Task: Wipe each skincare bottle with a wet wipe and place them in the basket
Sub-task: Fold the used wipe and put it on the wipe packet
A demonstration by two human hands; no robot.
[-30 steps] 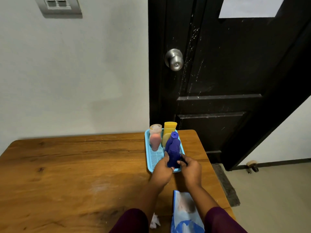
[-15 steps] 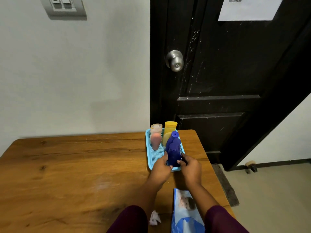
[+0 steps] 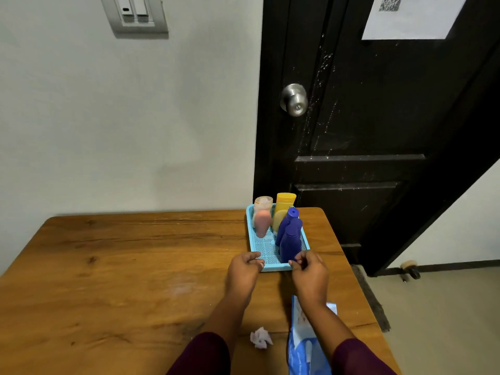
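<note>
A light blue mesh basket (image 3: 254, 240) stands at the far right of the wooden table (image 3: 121, 266). Upright inside it are a pink bottle (image 3: 262, 223), a clear jar (image 3: 263, 203), a yellow bottle (image 3: 285, 203) and two dark blue bottles, one in front (image 3: 290, 243) and one behind (image 3: 289, 216). My left hand (image 3: 244, 270) pinches the basket's near left corner with curled fingers. At the near right corner my right hand (image 3: 308, 270) is curled on the rim, hiding that corner. A crumpled used wipe (image 3: 261, 338) lies near the table's front.
A blue wet wipe pack (image 3: 305, 345) lies under my right forearm at the table's front right. Right behind the basket is a dark door (image 3: 378, 131) with a metal knob (image 3: 295, 100). A white wall backs the table. The floor drops off on the right.
Both hands have let go of the front blue bottle, which now stands in the basket. They moved apart to the basket's near corners.
</note>
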